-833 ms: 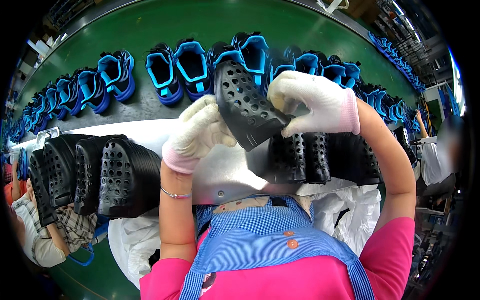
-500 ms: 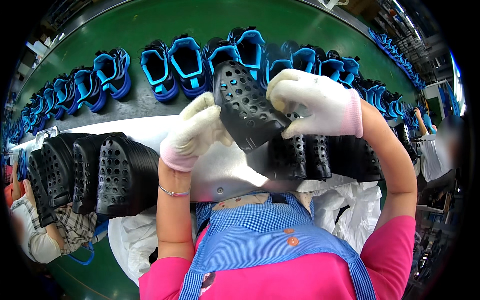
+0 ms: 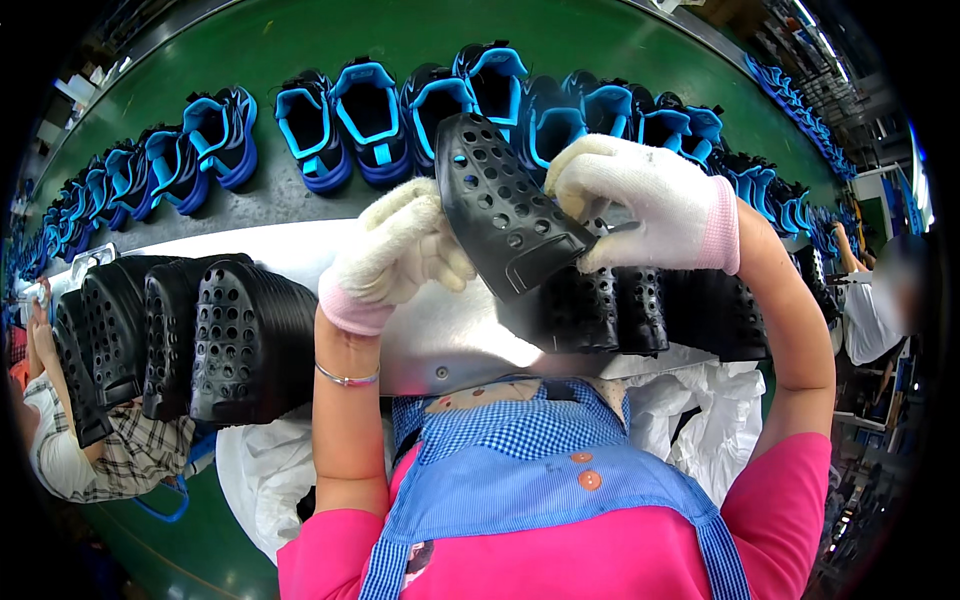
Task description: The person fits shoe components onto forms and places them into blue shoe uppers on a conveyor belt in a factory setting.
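Observation:
A black plastic shoe insert (image 3: 500, 205), dotted with round holes, is held up in front of me at a tilt. Its broad lower end is pinched between the thumb and fingers of my right hand (image 3: 650, 205), in a white knit glove with a pink cuff. My left hand (image 3: 395, 250), gloved the same way, has its fingers bent and closed against the insert's left edge; some fingertips are hidden. Just beyond stand black shoes with bright blue linings, among them one shoe (image 3: 440, 105) partly covered by the insert.
Stacked black inserts (image 3: 250, 345) stand on the left, and further inserts (image 3: 640, 310) on the right, along a white ledge (image 3: 290, 240). Shoes (image 3: 370, 110) line the green conveyor surface (image 3: 250, 45). Co-workers (image 3: 110, 450) are at the far left and far right.
The insert has shifted slightly right and tipped a little, with my right hand moving along. My left hand has stayed close by its left edge. The shoes sit slightly higher in view.

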`<action>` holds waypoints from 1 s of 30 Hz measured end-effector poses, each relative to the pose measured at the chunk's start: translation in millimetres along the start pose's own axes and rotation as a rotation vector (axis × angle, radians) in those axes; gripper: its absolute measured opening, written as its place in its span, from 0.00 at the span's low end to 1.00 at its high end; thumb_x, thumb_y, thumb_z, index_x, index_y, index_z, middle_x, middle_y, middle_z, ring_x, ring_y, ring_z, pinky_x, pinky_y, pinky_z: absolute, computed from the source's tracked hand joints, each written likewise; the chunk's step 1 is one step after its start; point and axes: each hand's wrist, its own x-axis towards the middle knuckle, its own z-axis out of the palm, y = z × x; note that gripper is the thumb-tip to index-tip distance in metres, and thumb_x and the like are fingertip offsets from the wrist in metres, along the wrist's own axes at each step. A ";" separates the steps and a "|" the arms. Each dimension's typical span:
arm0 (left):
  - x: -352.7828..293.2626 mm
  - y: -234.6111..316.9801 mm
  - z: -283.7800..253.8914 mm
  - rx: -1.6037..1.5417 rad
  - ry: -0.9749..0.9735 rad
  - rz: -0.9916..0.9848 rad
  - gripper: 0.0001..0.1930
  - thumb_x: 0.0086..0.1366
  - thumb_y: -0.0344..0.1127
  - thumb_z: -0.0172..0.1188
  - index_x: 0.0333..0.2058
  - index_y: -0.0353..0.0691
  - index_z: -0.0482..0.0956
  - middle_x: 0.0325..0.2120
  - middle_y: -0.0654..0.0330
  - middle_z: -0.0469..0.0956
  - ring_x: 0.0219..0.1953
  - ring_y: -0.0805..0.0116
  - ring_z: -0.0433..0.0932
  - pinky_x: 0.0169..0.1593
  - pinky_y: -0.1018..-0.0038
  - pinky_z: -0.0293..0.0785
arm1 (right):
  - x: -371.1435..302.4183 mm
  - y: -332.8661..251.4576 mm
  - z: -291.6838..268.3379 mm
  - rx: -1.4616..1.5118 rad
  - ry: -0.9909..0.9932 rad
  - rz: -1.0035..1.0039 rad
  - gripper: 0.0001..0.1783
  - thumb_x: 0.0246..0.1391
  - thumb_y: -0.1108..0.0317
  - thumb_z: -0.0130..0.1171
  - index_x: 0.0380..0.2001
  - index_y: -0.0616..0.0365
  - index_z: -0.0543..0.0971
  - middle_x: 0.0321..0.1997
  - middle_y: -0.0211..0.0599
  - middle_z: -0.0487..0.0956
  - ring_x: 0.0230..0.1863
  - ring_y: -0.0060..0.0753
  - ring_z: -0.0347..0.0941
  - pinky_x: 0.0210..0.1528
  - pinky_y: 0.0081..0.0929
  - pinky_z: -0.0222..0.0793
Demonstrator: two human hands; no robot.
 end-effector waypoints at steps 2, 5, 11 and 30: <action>0.1 -0.2 -1.1 -0.011 0.011 0.004 0.15 0.70 0.39 0.53 0.45 0.32 0.71 0.36 0.48 0.80 0.32 0.59 0.83 0.31 0.69 0.82 | 1.3 1.1 0.2 -0.004 -0.010 0.000 0.19 0.39 0.68 0.70 0.33 0.60 0.72 0.37 0.39 0.72 0.39 0.38 0.74 0.41 0.32 0.74; -2.5 0.5 -0.3 0.013 0.044 -0.014 0.14 0.69 0.39 0.54 0.44 0.33 0.71 0.35 0.50 0.80 0.32 0.60 0.83 0.32 0.69 0.82 | 2.5 4.6 0.2 -0.068 -0.012 -0.050 0.19 0.39 0.68 0.70 0.33 0.60 0.72 0.37 0.39 0.72 0.39 0.40 0.73 0.42 0.33 0.73; -6.2 -4.2 -8.3 0.055 0.059 0.001 0.14 0.68 0.40 0.56 0.44 0.34 0.72 0.35 0.53 0.80 0.31 0.65 0.82 0.33 0.73 0.80 | 7.3 0.5 6.7 -0.119 -0.009 -0.049 0.17 0.41 0.68 0.67 0.33 0.60 0.72 0.38 0.42 0.72 0.41 0.45 0.73 0.43 0.36 0.72; -7.6 -29.2 -72.5 -0.202 0.105 0.210 0.20 0.74 0.34 0.46 0.63 0.41 0.63 0.59 0.57 0.71 0.56 0.64 0.75 0.53 0.69 0.78 | -250.4 -28.4 -68.9 -0.816 0.391 0.825 0.19 0.42 0.67 0.67 0.38 0.59 0.74 0.39 0.40 0.75 0.42 0.44 0.75 0.45 0.35 0.71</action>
